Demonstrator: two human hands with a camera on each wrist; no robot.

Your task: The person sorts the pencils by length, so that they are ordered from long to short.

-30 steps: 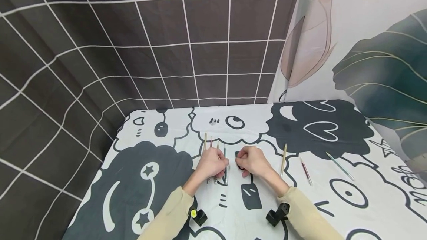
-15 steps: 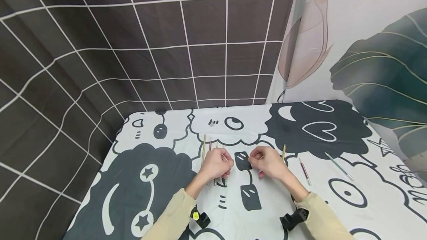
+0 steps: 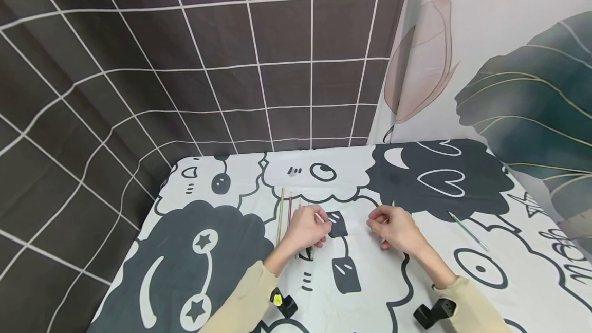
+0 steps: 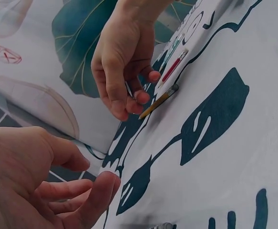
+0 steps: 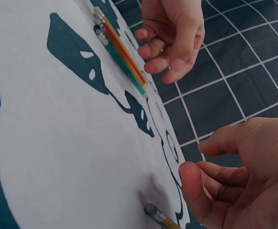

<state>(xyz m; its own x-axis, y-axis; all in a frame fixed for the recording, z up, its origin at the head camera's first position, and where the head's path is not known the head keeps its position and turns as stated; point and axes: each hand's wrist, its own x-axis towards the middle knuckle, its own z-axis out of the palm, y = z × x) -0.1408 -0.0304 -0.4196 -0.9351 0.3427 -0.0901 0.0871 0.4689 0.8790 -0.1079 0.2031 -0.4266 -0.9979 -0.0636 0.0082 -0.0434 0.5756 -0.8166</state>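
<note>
Head view showed the left hand (image 3: 306, 226) over the left row of pencils (image 3: 280, 215) on a patterned cloth (image 3: 370, 281), its fingers loosely bent, thumb apart from them, grasping nothing. The right hand (image 3: 393, 226), loosely bent with a gap at the thumb and nothing held, was near a yellow pencil (image 4: 159, 101); a red pencil (image 4: 175, 65) and a teal pencil (image 3: 468, 231) lay farther right.

Our right hand (image 3: 394, 226) has moved right, away from our left hand (image 3: 307, 227), its wrist (image 3: 420, 248) now hiding the red pencil (image 4: 175, 66) from the head view.
</note>
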